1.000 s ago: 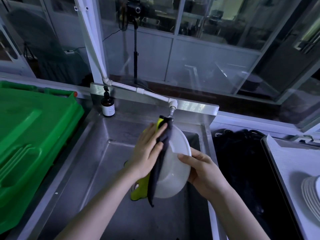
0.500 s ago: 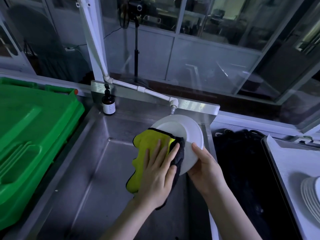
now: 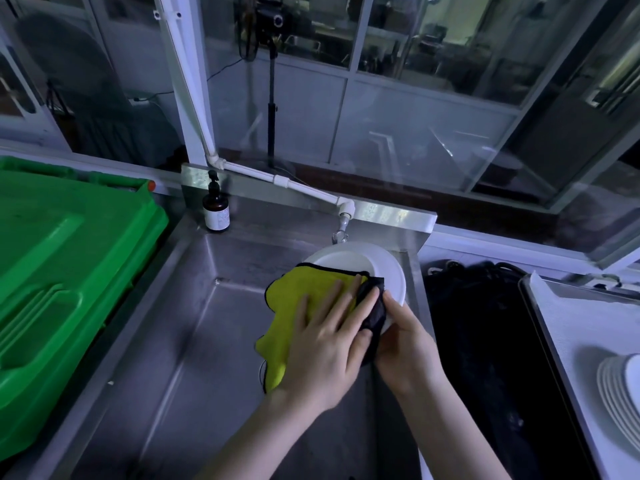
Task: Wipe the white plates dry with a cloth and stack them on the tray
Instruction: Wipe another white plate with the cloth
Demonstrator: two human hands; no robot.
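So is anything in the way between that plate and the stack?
Nothing visible blocks it. Between the plate and the tray holding the stack lies only a dark heap beside the sink, seemingly lower than the plate.

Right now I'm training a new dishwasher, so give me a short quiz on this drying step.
1. True or false: the left hand presses the yellow cloth flat on the white plate.
2. Where does the stack of plates sit? A) in the left hand B) on the tray at right C) under the yellow cloth
3. Fill in: the right hand grips the white plate by its ____.
Key: 1 true; 2 B; 3 rim.
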